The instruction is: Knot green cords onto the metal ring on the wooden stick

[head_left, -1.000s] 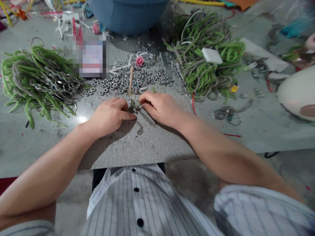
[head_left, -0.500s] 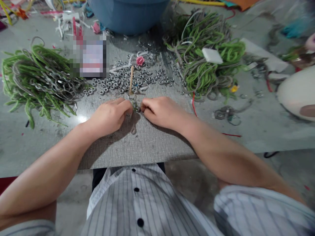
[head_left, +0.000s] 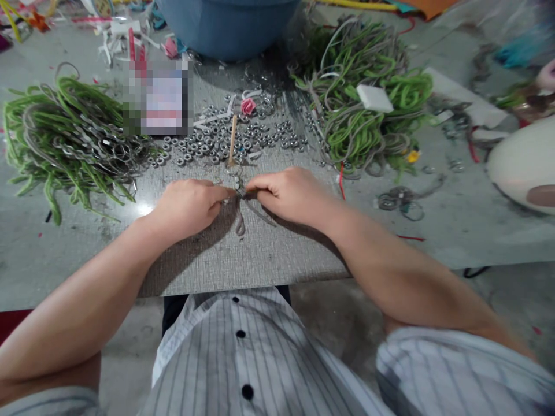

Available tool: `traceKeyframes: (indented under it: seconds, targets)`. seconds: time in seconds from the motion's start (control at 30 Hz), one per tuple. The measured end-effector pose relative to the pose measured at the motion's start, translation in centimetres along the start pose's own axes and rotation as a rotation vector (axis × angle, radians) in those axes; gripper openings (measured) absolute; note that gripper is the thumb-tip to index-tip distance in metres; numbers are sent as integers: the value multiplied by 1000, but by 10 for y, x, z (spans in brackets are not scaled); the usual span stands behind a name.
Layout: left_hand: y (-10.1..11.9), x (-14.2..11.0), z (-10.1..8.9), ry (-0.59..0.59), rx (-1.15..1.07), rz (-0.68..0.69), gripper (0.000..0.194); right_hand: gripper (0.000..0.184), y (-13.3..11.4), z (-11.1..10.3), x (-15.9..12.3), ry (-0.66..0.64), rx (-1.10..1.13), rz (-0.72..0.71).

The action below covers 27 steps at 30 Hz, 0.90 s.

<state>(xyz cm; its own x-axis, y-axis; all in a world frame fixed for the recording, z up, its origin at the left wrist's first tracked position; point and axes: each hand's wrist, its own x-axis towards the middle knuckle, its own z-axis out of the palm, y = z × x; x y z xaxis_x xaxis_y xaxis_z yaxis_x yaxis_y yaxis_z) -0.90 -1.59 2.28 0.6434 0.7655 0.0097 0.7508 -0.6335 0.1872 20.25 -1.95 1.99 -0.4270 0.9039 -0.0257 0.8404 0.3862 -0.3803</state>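
Observation:
A grey cord (head_left: 240,226) lies on the table between my hands, with a small loop at its near end and metal nuts (head_left: 237,182) gathered at its far part. My left hand (head_left: 191,202) comes from the left, fingers curled, index fingertip on the cord beside the nuts. Opposite it, my right hand (head_left: 288,193) has thumb and fingers pinched close to the cord; a grey strand runs out beneath it. The fingertips partly hide where they grip. Just beyond stands a thin wooden stick (head_left: 233,140), near many loose nuts (head_left: 208,144).
Green and grey cords with metal links pile up at left (head_left: 69,138). Another cord heap (head_left: 368,98) lies at right, a white block (head_left: 374,98) on top. A blue basin (head_left: 228,29) stands behind. A pink rose (head_left: 247,106) sits among the nuts. A white rounded object (head_left: 526,164) is at far right.
My left index finger has stretched out toward the nuts. My right fingers have shifted slightly, and a grey strand now shows below my right hand. The cord's loop has moved slightly right.

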Motion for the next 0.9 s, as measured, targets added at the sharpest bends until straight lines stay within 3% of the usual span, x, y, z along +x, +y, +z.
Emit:
traceKeyframes:
  seconds: [0.23,0.4,0.53,0.7,0.9]
  targets:
    - [1,0,-3,-33,37,-14,38,25,-4,-4,1,-58,40,37]
    - [10,3,-3,-93,78,-195,33,29,-8,-3,1,-67,-37,66]
    - [20,6,-3,-107,88,-279,46,28,-9,-1,1,-84,-67,76]
    - [27,8,0,-103,115,-293,40,25,-10,0,1,-96,-83,95]
    - [21,9,-3,-198,79,-297,33,18,-12,-5,2,-164,-81,97]
